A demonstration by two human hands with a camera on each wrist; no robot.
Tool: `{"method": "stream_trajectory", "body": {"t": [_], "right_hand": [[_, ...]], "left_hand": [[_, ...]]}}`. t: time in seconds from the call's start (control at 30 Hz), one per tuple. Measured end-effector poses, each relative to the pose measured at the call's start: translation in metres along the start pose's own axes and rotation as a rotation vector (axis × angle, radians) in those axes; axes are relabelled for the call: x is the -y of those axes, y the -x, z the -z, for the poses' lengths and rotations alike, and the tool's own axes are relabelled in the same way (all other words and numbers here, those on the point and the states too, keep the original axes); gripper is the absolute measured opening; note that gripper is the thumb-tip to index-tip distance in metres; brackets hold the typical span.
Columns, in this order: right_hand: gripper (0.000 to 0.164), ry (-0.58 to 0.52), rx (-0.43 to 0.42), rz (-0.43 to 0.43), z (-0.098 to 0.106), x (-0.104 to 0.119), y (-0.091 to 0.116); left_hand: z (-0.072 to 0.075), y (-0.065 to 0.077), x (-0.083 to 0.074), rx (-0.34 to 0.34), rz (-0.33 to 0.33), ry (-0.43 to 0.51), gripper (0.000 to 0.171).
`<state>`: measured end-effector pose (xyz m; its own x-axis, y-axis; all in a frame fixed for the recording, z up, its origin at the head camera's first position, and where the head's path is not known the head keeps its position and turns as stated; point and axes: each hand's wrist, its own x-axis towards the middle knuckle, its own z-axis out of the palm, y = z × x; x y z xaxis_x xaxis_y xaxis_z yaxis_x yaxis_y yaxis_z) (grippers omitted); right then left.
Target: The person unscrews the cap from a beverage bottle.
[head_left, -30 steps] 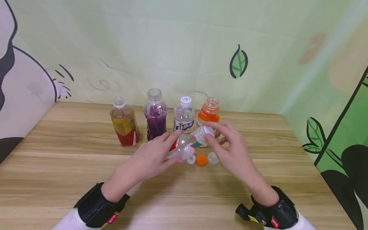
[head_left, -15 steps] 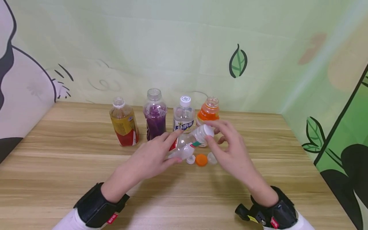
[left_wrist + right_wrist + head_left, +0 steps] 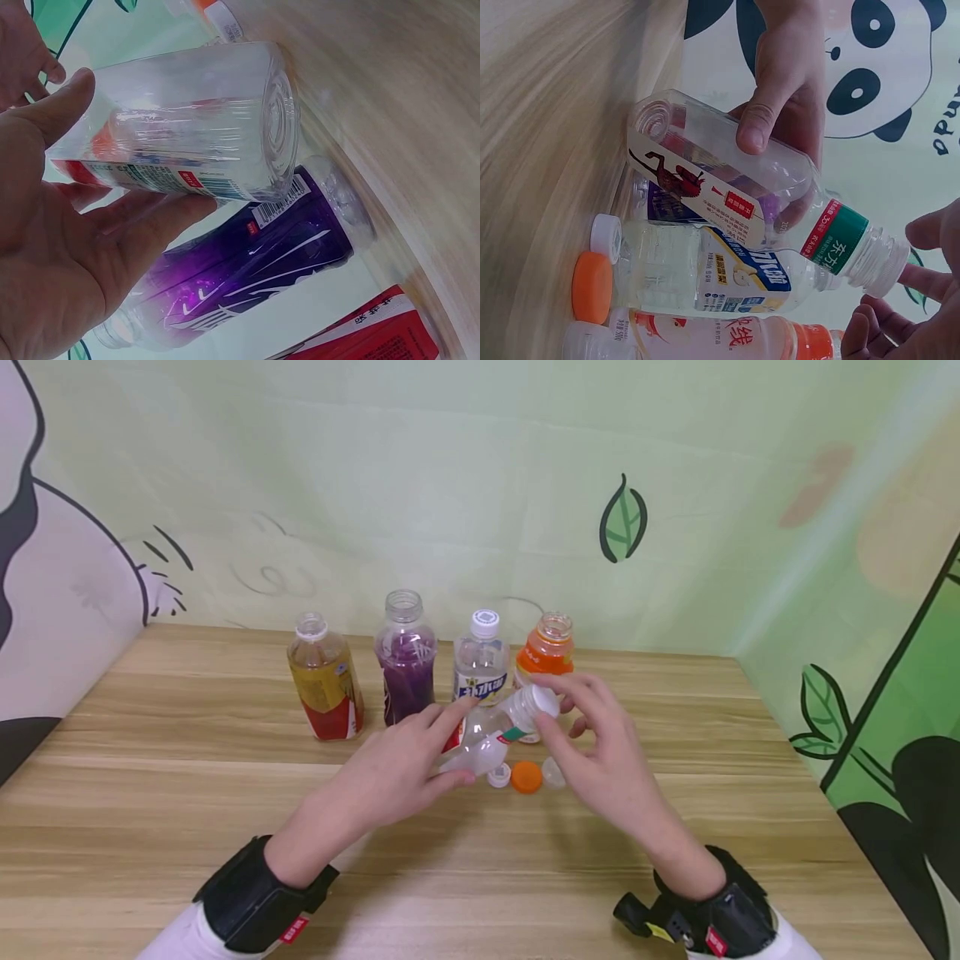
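My left hand (image 3: 393,768) grips a clear plastic bottle (image 3: 727,157) around its body, thumb on one side and fingers on the other. The bottle is tilted, its neck pointing up and to the right and its base showing in the left wrist view. A white cap (image 3: 545,698) sits at the mouth end, above a green and red neck label. Thumb and forefinger of my right hand (image 3: 603,747) pinch this cap from opposite sides. Beneath the held bottle lie a white cap (image 3: 498,776), an orange cap (image 3: 527,777) and a translucent cap (image 3: 552,773), the last partly hidden by my right hand.
Along the back of the wooden table (image 3: 187,777) stand an uncapped yellow-red bottle (image 3: 324,685), an uncapped purple bottle (image 3: 406,660), a white-capped clear bottle (image 3: 481,664) and an uncapped orange-topped bottle (image 3: 547,652). A printed cloth backdrop (image 3: 337,485) rises behind them.
My right hand has shifted very slightly left at the cap and covers a little more of the translucent cap. My left hand and the bottle stay in place.
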<state>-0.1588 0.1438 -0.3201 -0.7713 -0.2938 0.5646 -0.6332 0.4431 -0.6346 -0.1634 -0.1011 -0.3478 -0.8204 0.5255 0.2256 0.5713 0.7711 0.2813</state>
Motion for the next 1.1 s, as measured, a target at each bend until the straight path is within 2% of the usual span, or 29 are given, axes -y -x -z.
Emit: {"method": "stream_trajectory", "body": {"t": [0.47,1.1], "right_hand": [[0.033,0.001,-0.022,-0.022,0.0027,0.0016,-0.0006],[0.036,0.003,0.003,-0.009,0.0040,0.0016,-0.0007]], "left_hand": [[0.0010,-0.0003,-0.0014,0.011,0.012,-0.001,0.082],[-0.0001,-0.0007,-0.0007,0.004,0.015,0.001,0.083]]}}
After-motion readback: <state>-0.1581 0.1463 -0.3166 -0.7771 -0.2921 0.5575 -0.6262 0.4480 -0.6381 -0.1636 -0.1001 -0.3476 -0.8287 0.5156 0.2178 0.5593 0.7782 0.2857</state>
